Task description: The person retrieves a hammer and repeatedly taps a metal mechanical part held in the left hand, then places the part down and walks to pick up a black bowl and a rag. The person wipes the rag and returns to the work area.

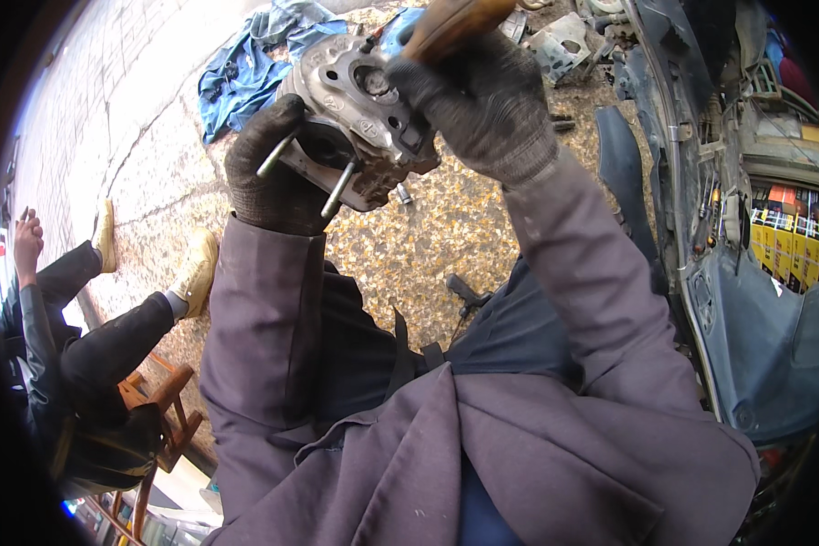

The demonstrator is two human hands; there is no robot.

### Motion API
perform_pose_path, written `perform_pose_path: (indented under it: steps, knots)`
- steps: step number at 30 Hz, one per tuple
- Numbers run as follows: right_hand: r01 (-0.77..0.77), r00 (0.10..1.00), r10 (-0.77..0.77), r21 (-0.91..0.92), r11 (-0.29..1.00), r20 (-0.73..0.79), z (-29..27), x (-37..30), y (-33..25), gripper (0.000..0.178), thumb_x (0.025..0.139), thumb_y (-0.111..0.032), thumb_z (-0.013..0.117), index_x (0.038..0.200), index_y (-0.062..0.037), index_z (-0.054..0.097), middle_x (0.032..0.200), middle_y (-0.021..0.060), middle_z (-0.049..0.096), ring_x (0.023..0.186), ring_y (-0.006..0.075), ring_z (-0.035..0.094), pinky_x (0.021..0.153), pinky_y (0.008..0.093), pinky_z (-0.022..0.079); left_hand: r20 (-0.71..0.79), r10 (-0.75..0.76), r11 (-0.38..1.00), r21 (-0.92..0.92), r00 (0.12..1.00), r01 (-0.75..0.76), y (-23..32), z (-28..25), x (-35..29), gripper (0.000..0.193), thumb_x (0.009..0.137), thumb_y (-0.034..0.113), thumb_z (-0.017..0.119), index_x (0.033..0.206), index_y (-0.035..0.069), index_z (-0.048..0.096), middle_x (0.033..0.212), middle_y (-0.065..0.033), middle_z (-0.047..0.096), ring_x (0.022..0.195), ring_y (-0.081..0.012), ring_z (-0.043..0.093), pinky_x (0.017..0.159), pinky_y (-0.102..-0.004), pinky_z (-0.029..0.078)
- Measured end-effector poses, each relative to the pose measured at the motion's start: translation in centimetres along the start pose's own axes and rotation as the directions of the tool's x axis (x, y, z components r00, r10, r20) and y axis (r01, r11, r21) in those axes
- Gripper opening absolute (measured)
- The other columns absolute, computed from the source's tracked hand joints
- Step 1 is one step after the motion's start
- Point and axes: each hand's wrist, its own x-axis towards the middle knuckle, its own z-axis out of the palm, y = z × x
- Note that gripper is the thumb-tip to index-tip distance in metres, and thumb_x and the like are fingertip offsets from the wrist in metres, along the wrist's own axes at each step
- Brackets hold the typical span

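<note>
My gloved left hand (268, 168) grips a grey metal engine cylinder head (359, 100) from its left side, holding it up off the ground. Two bare metal studs (338, 189) stick out of it toward me, beside a dark round port. My right hand (487, 105), in a dark glove, is closed around a brown, wooden-looking tool (455, 25), whose far end runs past the top edge of the picture. The fingers of that hand lie against or just in front of the cylinder head's right side; whether they touch it I cannot tell.
Blue cloth (237, 86) lies on the speckled ground beyond my left hand. A small metal socket-like piece (403, 194) and a black object (465, 291) lie nearer. Metal parts (560, 45) and panels (764, 337) crowd the right. At left, a person (109, 355) sits on a wooden chair (168, 400).
</note>
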Motion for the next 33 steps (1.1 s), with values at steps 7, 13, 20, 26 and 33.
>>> perform_pose_path:
  steps: [7,13,20,26,33]
  knots:
    - [0.005,0.999,-0.003,0.045,0.999,-0.050,0.1,-1.3,0.4,0.022,0.079,-0.018,0.079,0.088,-0.0056,0.063,0.072,0.0056,0.066,0.066,0.0154,0.066,0.059,0.0257,0.052,0.142,-0.031,0.994,-0.099,0.989,0.045,0.2,-0.7,0.1,0.043,0.086,0.021,0.056,0.119,-0.006,0.056,0.112,-0.0225,0.065,0.102,-0.0340,0.064,0.091,-0.0489,0.052]
    - [-0.030,0.999,0.031,-0.098,0.995,0.008,-0.8,-0.4,0.2,0.026,0.078,-0.021,0.080,0.089,-0.0034,0.065,0.077,0.0068,0.068,0.070,0.0169,0.068,0.062,0.0266,0.054,0.103,-0.014,0.997,-0.079,0.995,0.022,-0.1,-0.6,0.1,0.048,0.085,0.021,0.055,0.125,-0.007,0.052,0.113,-0.0225,0.064,0.103,-0.0345,0.064,0.092,-0.0487,0.051]
    - [-0.238,0.968,0.241,-0.045,0.970,0.067,0.2,-1.2,-0.1,0.013,0.079,-0.003,0.075,0.087,-0.0023,0.064,0.079,0.0052,0.068,0.072,0.0104,0.067,0.060,0.0248,0.055,0.027,0.025,1.000,-0.008,0.999,-0.024,-0.1,-0.1,0.2,0.040,0.086,0.021,0.054,0.116,-0.006,0.058,0.100,-0.0215,0.068,0.091,-0.0343,0.068,0.085,-0.0473,0.054]
    - [-0.044,0.993,0.067,-0.221,0.974,0.101,-0.2,-2.1,1.0,0.022,0.078,-0.012,0.078,0.094,-0.0044,0.065,0.082,0.0068,0.068,0.067,0.0141,0.066,0.059,0.0283,0.054,-0.082,0.027,0.999,-0.024,0.996,-0.029,-0.4,0.8,-0.2,0.037,0.085,0.020,0.056,0.111,-0.005,0.061,0.092,-0.0204,0.069,0.085,-0.0328,0.068,0.081,-0.0464,0.055]
    - [-0.134,0.987,0.153,-0.260,0.956,0.055,-1.1,-1.2,0.3,0.026,0.078,-0.026,0.078,0.086,-0.0039,0.067,0.074,0.0101,0.068,0.069,0.0225,0.068,0.063,0.0314,0.054,0.100,-0.020,0.995,-0.097,0.995,0.030,0.1,0.1,-0.2,0.039,0.086,0.022,0.055,0.114,-0.004,0.060,0.099,-0.0209,0.068,0.094,-0.0338,0.067,0.088,-0.0488,0.052]
